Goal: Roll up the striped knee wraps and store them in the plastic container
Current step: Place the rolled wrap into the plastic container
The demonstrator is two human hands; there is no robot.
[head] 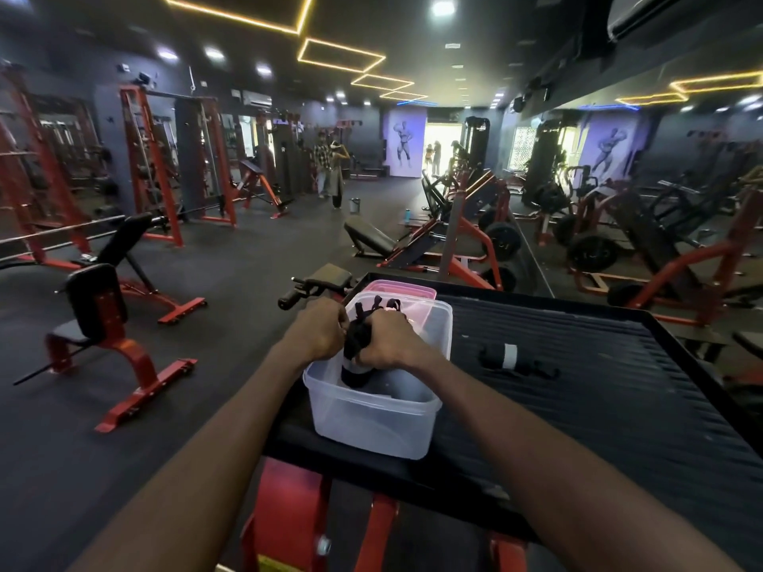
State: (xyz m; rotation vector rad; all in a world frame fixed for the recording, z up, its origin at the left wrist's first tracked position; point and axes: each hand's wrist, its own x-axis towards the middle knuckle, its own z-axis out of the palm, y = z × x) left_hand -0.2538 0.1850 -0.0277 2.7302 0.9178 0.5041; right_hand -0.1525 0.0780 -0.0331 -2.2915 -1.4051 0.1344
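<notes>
A clear plastic container stands at the near left of a black ribbed platform. Over its opening my left hand and my right hand both grip a rolled black knee wrap, whose loose black straps stick up behind the fingers. The roll's lower end, with a pale stripe, reaches down inside the container. A second rolled black wrap with a white band lies on the platform to the right of the container, untouched.
A pink lid leans behind the container. The platform has a raised rim and sits on a red frame. Red and black benches and racks stand around on the dark floor; two people stand far off at the back.
</notes>
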